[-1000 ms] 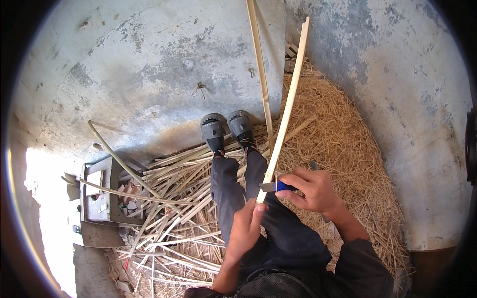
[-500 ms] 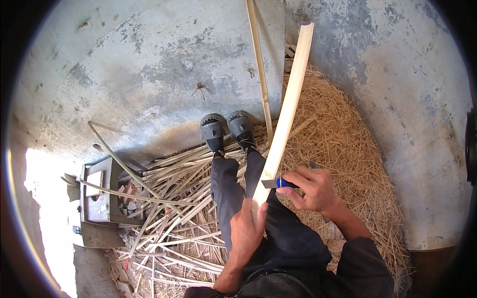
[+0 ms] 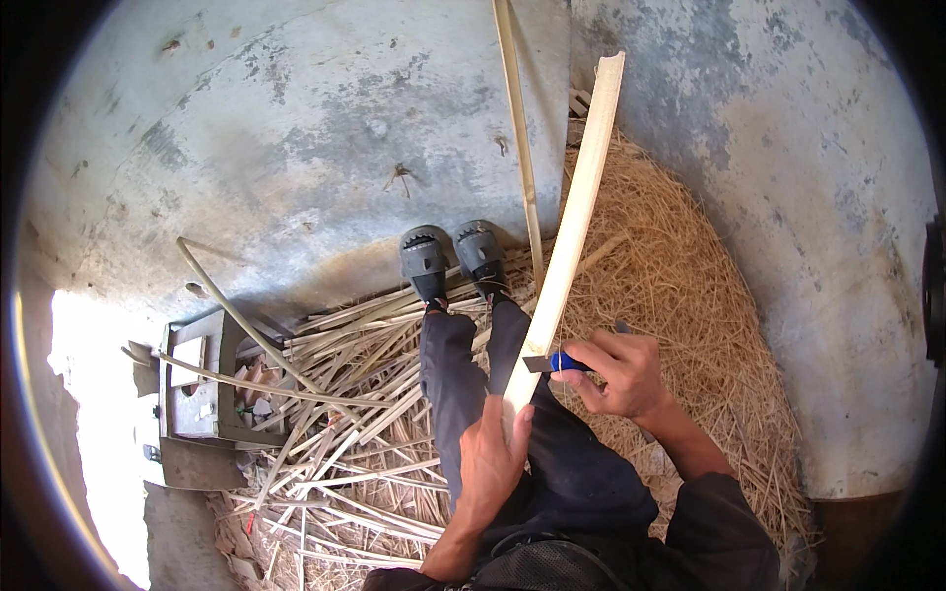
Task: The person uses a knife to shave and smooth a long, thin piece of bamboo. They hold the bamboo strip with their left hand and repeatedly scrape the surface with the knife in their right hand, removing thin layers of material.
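My left hand (image 3: 492, 455) is closed around the near end of a long split bamboo strip (image 3: 579, 202), pale on its inner face. The strip slants up and away to the right, over my right leg. In my right hand (image 3: 623, 372) is a knife (image 3: 570, 362) with a blue handle and a short dark blade. Its blade lies across the strip, touching the pale face just beyond my left hand. My right fingers wrap the handle and hide part of it.
Thin bamboo strips (image 3: 394, 394) lie scattered left of my legs. A heap of fine shavings (image 3: 670, 266) covers the right side. One bamboo pole (image 3: 518, 128) leans on the wall (image 3: 296, 128) ahead. A grey metal box (image 3: 202, 379) stands at left.
Almost nothing differs. The view has shifted very slightly, and the strip with the knife blade on it sits about the same.
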A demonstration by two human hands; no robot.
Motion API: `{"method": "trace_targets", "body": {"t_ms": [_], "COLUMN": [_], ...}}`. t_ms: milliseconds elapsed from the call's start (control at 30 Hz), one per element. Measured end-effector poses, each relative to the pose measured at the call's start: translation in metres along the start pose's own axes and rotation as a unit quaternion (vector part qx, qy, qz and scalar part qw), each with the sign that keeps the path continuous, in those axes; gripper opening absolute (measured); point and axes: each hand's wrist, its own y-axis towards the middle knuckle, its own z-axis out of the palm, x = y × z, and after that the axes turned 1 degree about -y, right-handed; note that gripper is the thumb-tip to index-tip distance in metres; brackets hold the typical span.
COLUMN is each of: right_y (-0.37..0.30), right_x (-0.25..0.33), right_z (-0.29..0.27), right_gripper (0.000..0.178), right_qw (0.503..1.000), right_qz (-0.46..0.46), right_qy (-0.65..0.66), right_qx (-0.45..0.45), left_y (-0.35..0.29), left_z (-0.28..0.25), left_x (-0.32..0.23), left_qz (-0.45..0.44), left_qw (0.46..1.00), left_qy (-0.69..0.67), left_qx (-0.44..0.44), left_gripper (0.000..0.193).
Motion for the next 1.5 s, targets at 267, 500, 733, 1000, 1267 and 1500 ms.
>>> {"method": "trace_targets", "body": {"t_ms": [267, 500, 733, 1000, 1267, 1500], "right_y": [0.003, 0.013, -0.021, -0.03, -0.023, -0.01], "right_x": [-0.012, -0.115, -0.078, -0.035, -0.021, -0.012], "right_z": [0.017, -0.044, -0.001, 0.01, 0.008, 0.005], "right_gripper": [0.028, 0.047, 0.037, 0.031, 0.029, 0.03], "right_qw": [0.99, 0.934, 0.975, 0.983, 0.982, 0.991], "right_qz": [0.025, 0.324, 0.183, 0.082, 0.051, 0.005], "right_qy": [0.03, -0.042, 0.106, 0.166, 0.179, 0.133], "right_qx": [-0.134, -0.144, -0.063, 0.017, 0.009, 0.014], "left_y": [-0.005, -0.047, -0.009, -0.002, 0.003, 0.005], "left_z": [-0.006, -0.002, -0.019, -0.015, -0.016, -0.013], "left_x": [0.004, 0.032, 0.026, 0.005, -0.004, -0.013], "left_qz": [-0.025, -0.081, -0.051, -0.031, -0.024, 0.01], "left_qw": [0.997, 0.987, 0.995, 0.994, 0.996, 0.997], "left_qy": [-0.05, -0.089, -0.073, -0.106, -0.088, -0.074], "left_qx": [0.052, 0.109, 0.033, 0.027, 0.008, -0.027], "left_gripper": [0.035, 0.036, 0.039, 0.039, 0.039, 0.036]}}
